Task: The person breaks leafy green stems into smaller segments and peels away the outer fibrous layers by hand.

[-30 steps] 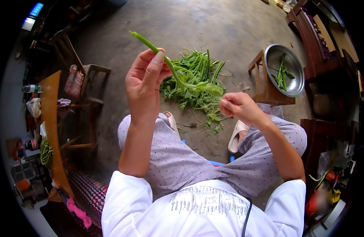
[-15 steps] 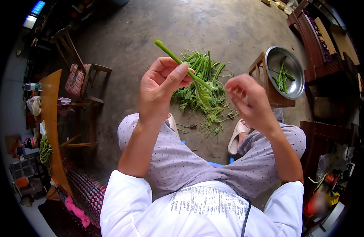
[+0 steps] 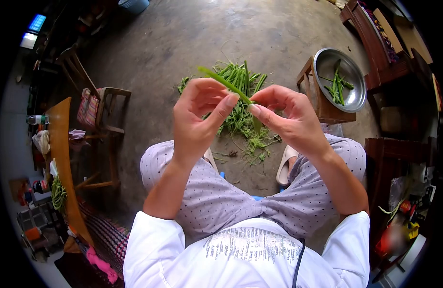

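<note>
A green stem slants between my two hands above the floor. My left hand pinches it between thumb and fingers, and its upper end sticks out past them. Thumb and forefinger of my right hand close on the stem's lower end, close beside my left fingertips. Beneath both hands a heap of green stems, leaves and tendrils lies on the floor, partly covered by them. To the right, a steel basin holds several trimmed green pieces.
The basin rests on a wooden stool. At left are a wooden chair with a patterned cushion and a wooden table edge with a bottle. Dark wooden furniture is at right. A blue basket stands far back.
The leafy, curled end of the stem no longer hangs out toward my right hand. My right hand has come in to grip the stem, and my left hand has moved right and down.
</note>
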### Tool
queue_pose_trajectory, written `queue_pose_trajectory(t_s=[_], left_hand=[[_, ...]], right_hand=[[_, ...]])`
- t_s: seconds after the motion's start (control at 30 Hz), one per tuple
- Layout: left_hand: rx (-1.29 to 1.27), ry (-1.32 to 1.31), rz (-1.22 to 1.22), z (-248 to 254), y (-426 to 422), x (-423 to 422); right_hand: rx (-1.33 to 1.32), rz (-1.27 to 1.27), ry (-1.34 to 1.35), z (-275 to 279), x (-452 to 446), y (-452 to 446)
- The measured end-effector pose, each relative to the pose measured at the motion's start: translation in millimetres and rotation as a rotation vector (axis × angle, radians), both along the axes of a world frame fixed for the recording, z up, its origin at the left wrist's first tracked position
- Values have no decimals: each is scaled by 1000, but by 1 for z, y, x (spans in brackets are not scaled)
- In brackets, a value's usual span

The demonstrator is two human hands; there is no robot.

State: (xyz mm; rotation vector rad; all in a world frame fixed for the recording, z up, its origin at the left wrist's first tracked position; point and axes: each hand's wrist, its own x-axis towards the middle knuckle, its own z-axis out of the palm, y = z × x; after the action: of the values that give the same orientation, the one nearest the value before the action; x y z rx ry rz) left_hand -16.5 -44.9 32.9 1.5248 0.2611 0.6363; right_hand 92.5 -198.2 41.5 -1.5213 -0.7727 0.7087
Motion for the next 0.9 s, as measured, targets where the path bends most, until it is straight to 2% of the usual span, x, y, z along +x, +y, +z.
queue_pose_trajectory(t_s=[0.03, 0.07, 0.1, 0.13, 0.2, 0.23, 0.33, 0.5, 0.63, 0.7, 0.77, 0.9], left_hand=[[0, -1, -4, 1, -1, -4], [339, 75, 139, 3, -3, -11], [511, 113, 205, 5, -3, -12], [680, 151, 282, 7, -4, -12], [1062, -179, 268, 10, -6, -3], [1079, -92, 252, 12, -10, -3], [1173, -82, 248, -1, -6, 4], [1167, -81, 256, -4, -8, 4], [1076, -107, 255, -9, -11, 6], [1032, -98, 260, -10, -13, 5], [844, -67, 243, -9, -17, 4], [746, -73, 227, -7, -18, 4]], right_hand=[[0, -4, -1, 1, 0, -1], [-17, -77, -202, 2, 0, -1], [-35, -151, -403, 3, -1, -1], [-34, -152, -403, 3, -1, -1], [-75, -200, -752, 3, -2, -3], [-76, -199, -752, 2, -3, -2], [-19, -233, -854, 1, -5, -1], [-30, -253, -954, 5, -6, -2], [-45, -257, -925, 7, -9, -2], [0, -316, -824, 3, -14, 2], [47, -335, -767, 3, -16, 5], [74, -320, -583, 8, -17, 5]])
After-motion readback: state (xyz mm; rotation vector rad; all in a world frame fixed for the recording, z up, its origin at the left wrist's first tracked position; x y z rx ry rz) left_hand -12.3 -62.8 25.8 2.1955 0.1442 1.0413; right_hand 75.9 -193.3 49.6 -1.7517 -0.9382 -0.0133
